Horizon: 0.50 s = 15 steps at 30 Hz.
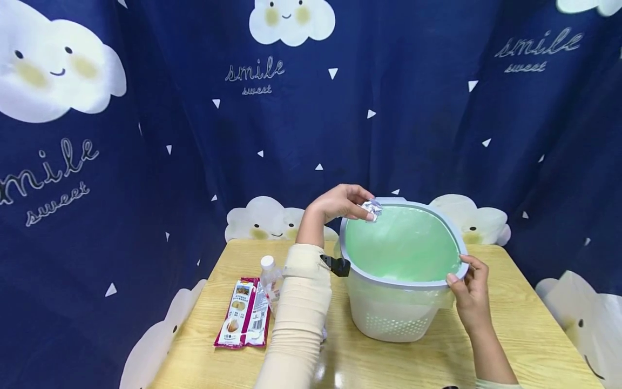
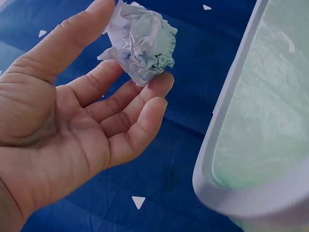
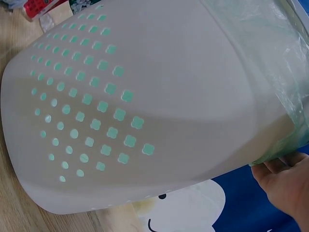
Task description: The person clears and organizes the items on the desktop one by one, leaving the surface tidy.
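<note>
Far out to the left of the left hand [image 1: 337, 204] hangs a dark blue curtain [image 1: 170, 86], printed with white clouds, small triangles and the words "smile sweet"; it runs on behind both hands. Lower down and left of that hand, a purple-edged packet [image 1: 243, 313] lies on the wooden tabletop [image 1: 525, 324]. Next to the packet, nearer the left hand but below it, is a clear bottle [image 1: 271, 281] with a white cap, partly hidden by the person's cream sleeve [image 1: 303, 302]. A black clip [image 1: 335, 265] sits at the cuff, just below the hand.

The left hand is raised, pinching a crumpled ball of paper [image 1: 373, 208] between thumb and fingertips. Some marks show on the paper, too small to read. In the left wrist view, the ball is apart from the bin's rim.

Right of the left hand, between it and the right hand [image 1: 473, 300], stands a pale bin [image 1: 384, 319] with a perforated wall. A green liner [image 1: 403, 243] covers its inside and folds over outside, below the rim. The right hand grips the rim at the bin's right side.
</note>
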### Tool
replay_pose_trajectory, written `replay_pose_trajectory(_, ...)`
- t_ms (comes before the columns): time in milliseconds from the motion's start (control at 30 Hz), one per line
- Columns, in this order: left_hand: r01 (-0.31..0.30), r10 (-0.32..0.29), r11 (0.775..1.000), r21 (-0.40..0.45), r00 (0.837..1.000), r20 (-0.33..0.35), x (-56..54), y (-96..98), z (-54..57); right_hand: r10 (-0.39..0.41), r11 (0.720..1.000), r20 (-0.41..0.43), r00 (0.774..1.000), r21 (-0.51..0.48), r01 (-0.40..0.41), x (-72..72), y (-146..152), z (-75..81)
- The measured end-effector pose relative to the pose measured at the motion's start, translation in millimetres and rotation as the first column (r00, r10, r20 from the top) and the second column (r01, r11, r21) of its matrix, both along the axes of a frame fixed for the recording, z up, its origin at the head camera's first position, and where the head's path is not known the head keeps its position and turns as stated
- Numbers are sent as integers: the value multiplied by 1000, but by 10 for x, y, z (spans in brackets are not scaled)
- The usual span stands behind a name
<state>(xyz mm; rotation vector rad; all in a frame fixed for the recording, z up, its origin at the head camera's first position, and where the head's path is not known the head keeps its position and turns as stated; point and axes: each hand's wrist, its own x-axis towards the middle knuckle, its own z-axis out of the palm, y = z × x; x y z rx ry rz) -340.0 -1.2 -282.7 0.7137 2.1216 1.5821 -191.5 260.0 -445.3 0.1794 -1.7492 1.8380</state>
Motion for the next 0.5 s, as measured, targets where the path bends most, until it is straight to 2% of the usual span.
replay_pose_trajectory(200,30,-29,999,-15,999,34,-74,55,52,-8,1000,33,999,-5,8,-5,-33,20)
replay_pose_trajectory(400,45,-40,996,-82,998,58,-106,170,84,-8,999,41,999,-40,9,-9,-66,60)
replay_pose_trajectory(500,53,-43,993,-106,995,93,-124,243,83,-4,998,43,999,-56,7,-10,-70,58)
